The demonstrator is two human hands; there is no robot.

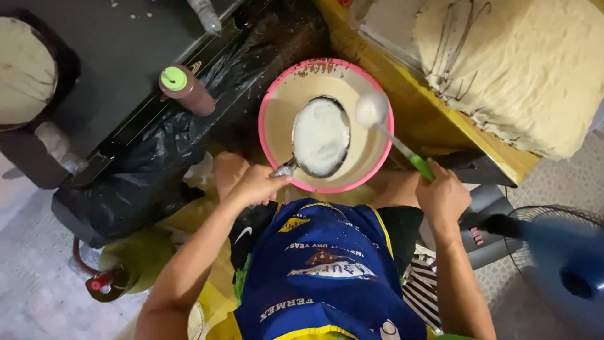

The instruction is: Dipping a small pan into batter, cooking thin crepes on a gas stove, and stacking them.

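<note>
A pink-rimmed bowl [272, 93] of pale batter sits in front of me, above my blue apron. My left hand [257, 184] grips the metal handle of a small round pan [321, 136] coated with white batter, held tilted over the bowl. My right hand [442, 192] holds the green handle of a ladle [372, 109], whose batter-covered scoop hovers over the bowl's right side, beside the pan.
A brown squeeze bottle with a green cap [184, 89] lies on black plastic sheeting [157, 157] to the left. A large stack of thin crepes [522, 69] rests on a yellow table at right. A blue fan [560, 264] stands at lower right, and a round griddle [22, 69] at far left.
</note>
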